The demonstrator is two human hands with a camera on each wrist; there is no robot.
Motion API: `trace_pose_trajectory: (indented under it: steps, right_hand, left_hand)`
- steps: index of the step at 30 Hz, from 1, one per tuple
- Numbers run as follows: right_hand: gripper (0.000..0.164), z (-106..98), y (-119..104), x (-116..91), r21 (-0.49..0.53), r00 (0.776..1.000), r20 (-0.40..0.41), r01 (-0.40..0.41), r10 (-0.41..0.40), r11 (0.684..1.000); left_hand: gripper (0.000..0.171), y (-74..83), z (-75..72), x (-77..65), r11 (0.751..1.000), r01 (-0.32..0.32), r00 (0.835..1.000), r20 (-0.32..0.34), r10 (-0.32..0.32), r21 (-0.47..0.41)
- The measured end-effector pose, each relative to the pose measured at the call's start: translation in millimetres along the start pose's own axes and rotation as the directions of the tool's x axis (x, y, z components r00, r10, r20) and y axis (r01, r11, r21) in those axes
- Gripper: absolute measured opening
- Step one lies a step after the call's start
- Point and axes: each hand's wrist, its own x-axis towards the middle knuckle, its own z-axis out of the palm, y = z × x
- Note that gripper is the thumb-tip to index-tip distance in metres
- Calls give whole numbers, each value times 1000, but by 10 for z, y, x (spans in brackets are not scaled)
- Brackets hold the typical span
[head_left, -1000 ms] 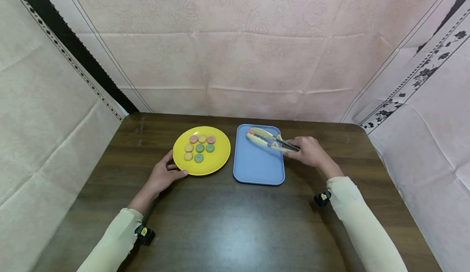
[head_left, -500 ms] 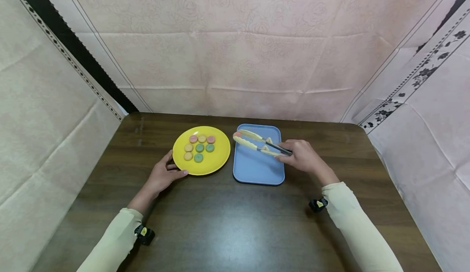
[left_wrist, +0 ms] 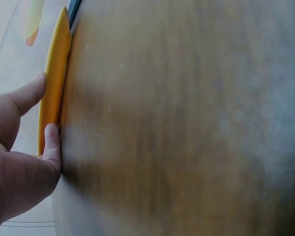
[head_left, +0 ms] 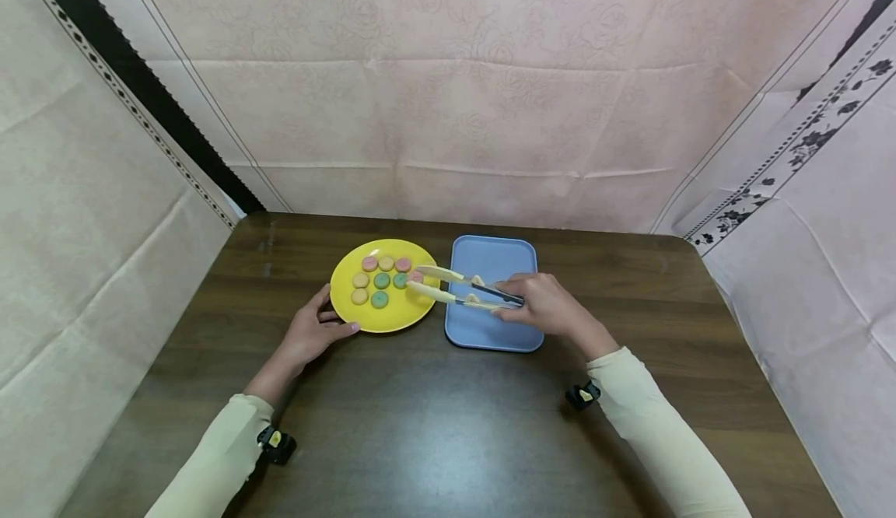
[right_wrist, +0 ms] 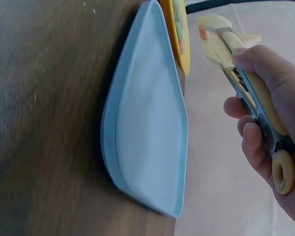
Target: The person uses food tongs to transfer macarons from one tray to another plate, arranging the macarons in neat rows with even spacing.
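My left hand [head_left: 315, 333] holds the rim of a yellow plate [head_left: 413, 322]. In the left wrist view the thumb touches the rim's upper edge and a fingertip [left_wrist: 51, 137] lies against its side, close to the table. Pink, cream and green macarons [head_left: 380, 281] lie on the plate. My right hand [head_left: 549, 308] grips cream-tipped tongs [head_left: 430, 291] around their handles. Between the tong tips is a pink macaron [right_wrist: 203, 32]. In the head view it overlaps the plate's right side; both wrist views show it raised above the plate.
A light blue rectangular tray [head_left: 493, 337] stands just right of the plate, under the right hand and tongs. Both rest on a dark wooden table [head_left: 420, 425]. Pale patterned cloth [head_left: 448, 129] hangs behind the table and along both sides.
The right hand has moved left with the tongs, carrying the pink macaron from over the blue tray to over the yellow plate. The left hand has stayed at the plate's rim.
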Motion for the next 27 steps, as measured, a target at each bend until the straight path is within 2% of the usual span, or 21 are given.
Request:
trace_pose_trajectory:
  steps: [9,27]
  right_hand:
    - [40,148,-123,105,-20,998,41,55,-54,998]
    - [41,222,-116,120,-45,998,40,54,-52,998]
  left_hand:
    - [107,6,7,-3,1000,12,1000,2,-12,-2]
    - [106,-2,-5,-1,1000,7,1000,2,-7,-12]
